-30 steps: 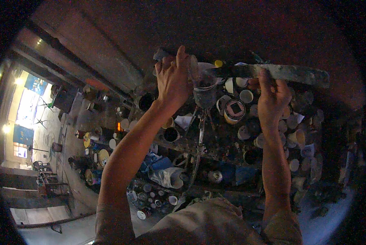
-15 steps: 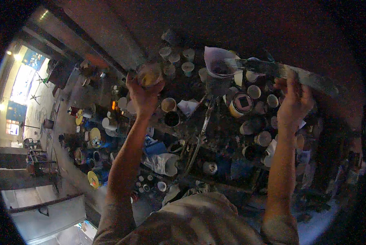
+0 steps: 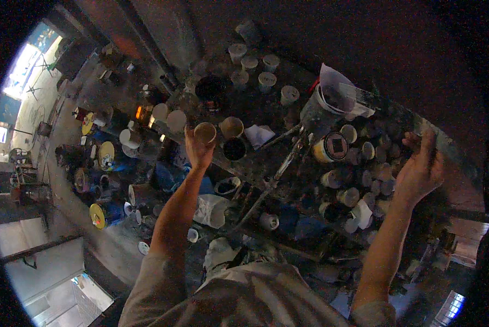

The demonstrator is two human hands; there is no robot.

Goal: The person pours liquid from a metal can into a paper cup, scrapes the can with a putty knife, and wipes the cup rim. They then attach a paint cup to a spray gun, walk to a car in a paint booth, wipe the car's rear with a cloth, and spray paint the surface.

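My left hand (image 3: 201, 154) is closed around a small cup (image 3: 205, 133) with a tan inside, its mouth facing up. To the right, my right hand (image 3: 421, 171) has bent fingers against a long flat strip (image 3: 405, 111), and looks closed on its lower edge. The strip's far left end reaches over a pale paper cone (image 3: 337, 82) set in the mouth of a grey can (image 3: 316, 113). Beside my left hand stand a tan-topped cup (image 3: 232, 127) and a dark-filled container (image 3: 234, 149). Dim light hides the right fingertips.
Several pale cups (image 3: 266, 82) stand at the back, with a dark bucket (image 3: 210, 90) left of them. A can with a dark square on its lid (image 3: 331, 147) stands among crowded cups on the right. A metal rod (image 3: 280, 169) crosses the middle. Yellow-lidded drums (image 3: 107, 155) stand left.
My left hand has come nearer with the cup, which now looks sharper. My right hand and the strip have shifted right and nearer, and the strip slants more. The whole view has shifted too.
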